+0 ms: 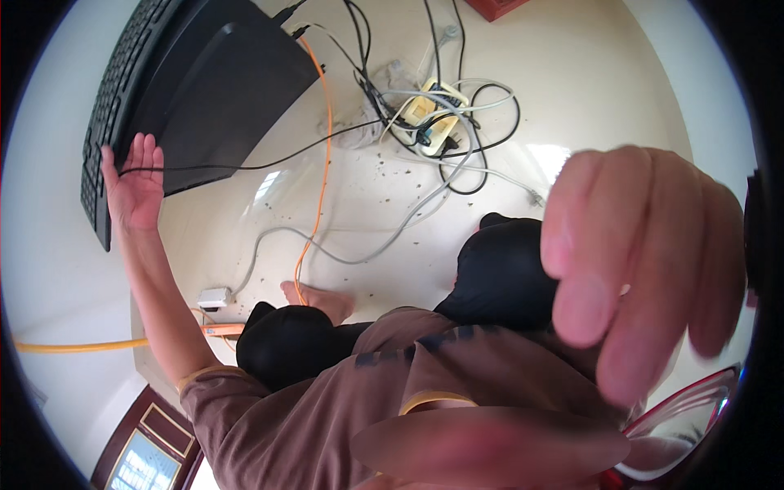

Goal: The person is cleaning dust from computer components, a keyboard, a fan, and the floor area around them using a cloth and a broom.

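My left hand (139, 184) reaches out at the left, palm up with its fingers extended. A thin black cable (257, 166) runs across that palm. Behind the hand are a black keyboard (113, 116) and a large black computer case (239, 104); the thumb overlaps the keyboard's edge. My right hand (643, 263) is close to the camera at the right, blurred, its fingers curled downward. A tiny pale piece (625, 290), too small to identify, shows pinched between the thumb and a finger.
A cream power strip box (432, 116) lies on the tiled floor, tangled with several cables. An orange cable (324, 153) and a grey cable (361, 260) cross the floor, the latter reaching a white socket box (214, 298). Small dark scraps are scattered. Red-framed glasses (680, 429) show lower right.
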Demonstrator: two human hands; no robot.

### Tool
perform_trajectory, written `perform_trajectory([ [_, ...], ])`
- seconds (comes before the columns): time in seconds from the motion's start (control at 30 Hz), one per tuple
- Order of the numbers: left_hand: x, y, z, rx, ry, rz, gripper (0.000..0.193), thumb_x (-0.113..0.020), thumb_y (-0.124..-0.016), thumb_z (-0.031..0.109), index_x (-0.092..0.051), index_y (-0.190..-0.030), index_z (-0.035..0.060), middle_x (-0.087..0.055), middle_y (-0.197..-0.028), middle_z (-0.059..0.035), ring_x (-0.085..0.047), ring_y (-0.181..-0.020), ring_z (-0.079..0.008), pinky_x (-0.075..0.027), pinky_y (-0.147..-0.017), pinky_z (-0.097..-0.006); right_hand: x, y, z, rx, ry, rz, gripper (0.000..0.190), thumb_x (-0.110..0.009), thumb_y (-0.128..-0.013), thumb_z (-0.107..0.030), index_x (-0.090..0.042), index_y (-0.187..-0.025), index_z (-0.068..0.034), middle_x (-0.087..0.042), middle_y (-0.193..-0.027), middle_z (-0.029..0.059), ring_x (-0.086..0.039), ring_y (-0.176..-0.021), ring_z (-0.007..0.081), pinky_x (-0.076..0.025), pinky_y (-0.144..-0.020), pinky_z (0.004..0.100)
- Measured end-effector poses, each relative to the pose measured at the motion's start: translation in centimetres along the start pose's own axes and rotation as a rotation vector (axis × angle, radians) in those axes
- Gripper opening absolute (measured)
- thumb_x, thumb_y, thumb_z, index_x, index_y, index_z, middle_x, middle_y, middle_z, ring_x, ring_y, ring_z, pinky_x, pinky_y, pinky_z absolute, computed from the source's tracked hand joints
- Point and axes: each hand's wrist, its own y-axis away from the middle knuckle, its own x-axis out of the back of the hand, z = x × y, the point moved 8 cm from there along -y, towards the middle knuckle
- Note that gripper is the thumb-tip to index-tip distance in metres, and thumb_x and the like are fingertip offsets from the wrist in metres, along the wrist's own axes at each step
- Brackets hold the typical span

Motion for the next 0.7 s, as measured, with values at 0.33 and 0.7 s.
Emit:
perform_trajectory([
  [0.33, 5.9, 2.0, -5.6, -0.249, -0.315, 0.104, 0.065, -0.046, -0.089, 0.048, -0.038, -0.121, -0.0084, -0.052, -0.116, -0.0205, -0.05, -0.112, -0.0284, -0.039, -0.097, -0.0348, -0.2, 0.5, -1.1, 0.1, -0.08, 0.006, 0.023, -0.043, -0.093, -0.022, -0.054, -0.11, -0.011, -0.067, -0.095, 0.0019, -0.059, -0.091, 0.0241, -0.042, -0.086, 0.0354],
  [0.7, 0.2, 6.5, -20.3, 0.087, -1.02, -0.618, 0.025, -0.051, -0.09, 0.018, -0.051, -0.107, -0.0007, -0.061, -0.09, -0.0065, -0.058, -0.081, -0.0132, -0.045, -0.075, -0.0257, -0.4, 0.2, 2.0, 0.239, -0.209, -0.099, 0.035, -0.046, -0.09, -0.034, -0.056, -0.109, -0.007, -0.064, -0.099, 0.0104, -0.059, -0.085, 0.0285, -0.046, -0.079, 0.037],
])
